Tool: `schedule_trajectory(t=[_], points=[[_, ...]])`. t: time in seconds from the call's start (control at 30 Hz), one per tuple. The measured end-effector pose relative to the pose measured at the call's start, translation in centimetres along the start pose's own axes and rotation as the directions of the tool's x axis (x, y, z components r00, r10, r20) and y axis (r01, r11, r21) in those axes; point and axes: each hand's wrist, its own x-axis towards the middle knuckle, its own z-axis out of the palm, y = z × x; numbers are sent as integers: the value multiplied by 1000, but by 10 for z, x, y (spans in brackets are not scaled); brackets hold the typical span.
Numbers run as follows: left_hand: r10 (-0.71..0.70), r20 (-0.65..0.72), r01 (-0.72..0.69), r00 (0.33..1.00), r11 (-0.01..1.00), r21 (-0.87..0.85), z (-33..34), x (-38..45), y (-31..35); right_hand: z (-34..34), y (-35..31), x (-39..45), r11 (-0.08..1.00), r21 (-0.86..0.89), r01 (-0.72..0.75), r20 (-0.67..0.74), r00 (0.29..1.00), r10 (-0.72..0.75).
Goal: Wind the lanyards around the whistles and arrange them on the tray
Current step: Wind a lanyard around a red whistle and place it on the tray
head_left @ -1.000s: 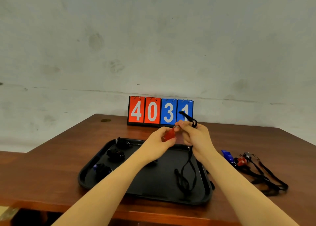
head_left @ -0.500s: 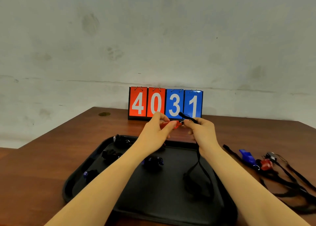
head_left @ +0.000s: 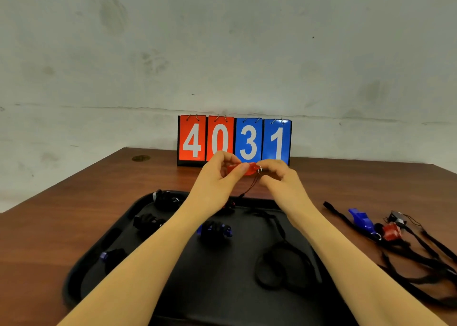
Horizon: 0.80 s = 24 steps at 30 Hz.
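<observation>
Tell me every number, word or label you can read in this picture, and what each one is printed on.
"4" on the first red card of the flip scoreboard at the back of the table.
"0" on the second red card, its lower edge hidden by the left hand.
"3" on the first blue card.
"1" on the second blue card.
No readable text on the whistles, lanyards or tray.

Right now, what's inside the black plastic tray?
The black plastic tray holds four wound whistles and a loose black lanyard loop. The forearms hide part of the tray, maybe another whistle.
</observation>
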Motion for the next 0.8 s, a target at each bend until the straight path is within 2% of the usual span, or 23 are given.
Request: schedule_trajectory(t=[0.1, 0.17, 0.33, 0.47, 0.6, 0.7, 0.8], points=[[-17, -21, 15, 1000, 998, -54, 0, -3, -1, -1, -5, -4, 982, 173, -73, 114, 992, 53], [-18, -36, 15, 999, 997, -69, -2, -4, -1, -4, -10, -7, 966, 242, -90, 135, 989, 58], [-29, -68, 23, 997, 996, -82, -6, -4, -3, -7, -5, -6, 943, 302, -143, 142, 984, 104], [-57, -66, 49, 996, 991, -123, -8, -4, -3, -7, -8, -9, 918, 368, -146, 239, 969, 58], [-64, -60, 55, 996, 989, -138, -11, -5, -5, -7, -9, -12, 913, 383, -143, 272, 961, 37], [-74, -43, 66, 996, 985, -157, -13, -5, -5, -8, -10, -12, 895, 415, -163, 243, 968, 63], [-97, -2, 95, 995, 977, -193, -15, -5, -4, -10, -10, -11, 889, 441, -126, 118, 990, 82]])
